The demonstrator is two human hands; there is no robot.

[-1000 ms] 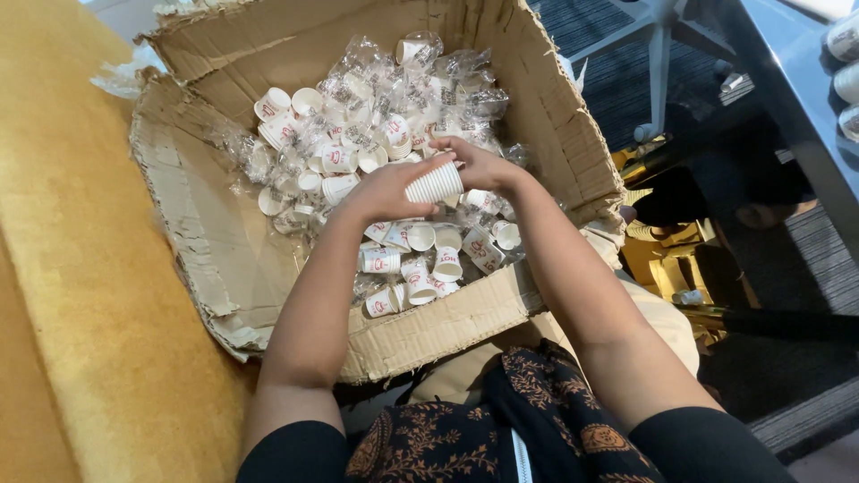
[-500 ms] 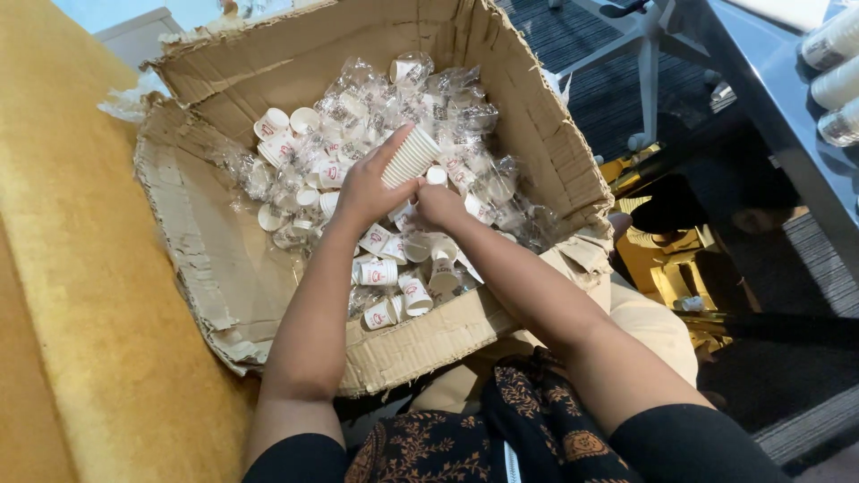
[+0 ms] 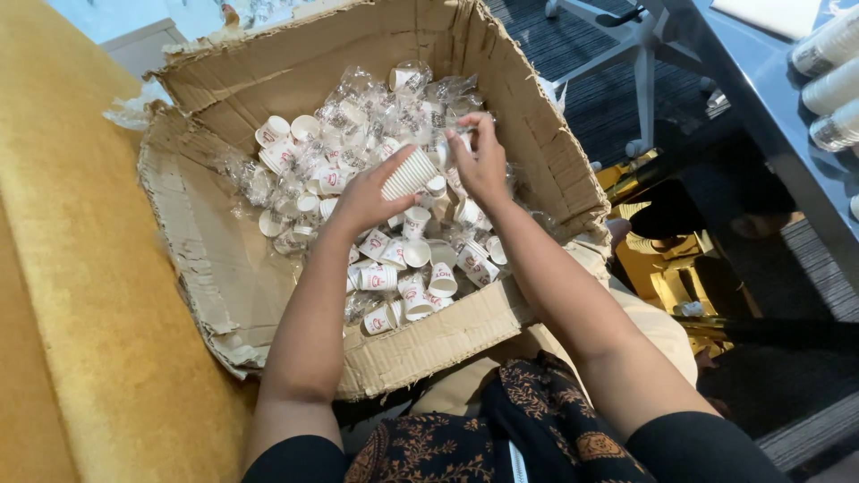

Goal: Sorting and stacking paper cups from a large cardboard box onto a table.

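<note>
**poster1:** Down by the lap, the near cardboard flap (image 3: 429, 344) sags over the knees, both forearms crossing it into the big cardboard box (image 3: 224, 268). Left hand (image 3: 362, 201) has its fingers curled around a short stack of white paper cups (image 3: 410, 173), lying tilted just above the pile. Looks like the gathering step to me.

**poster2:** Yeah. Right hand (image 3: 483, 161) is just beyond it, fingertips pinching at a cup or bit of clear wrap, can't tell which. Next bit probably needs a clean nip on one rim so the plastic doesn't tag along.

**poster1:** Loose cups (image 3: 429, 277) crowd the near half, wrapped ones (image 3: 376, 107) the far half. Torn walls all round; the right wall (image 3: 555, 152) is close to that wrist.

**poster2:** Left side has bare box floor, then the yellow cushion (image 3: 80, 295). Far right there's a chair base (image 3: 640, 54) and desk (image 3: 778, 107), well apart.
</note>
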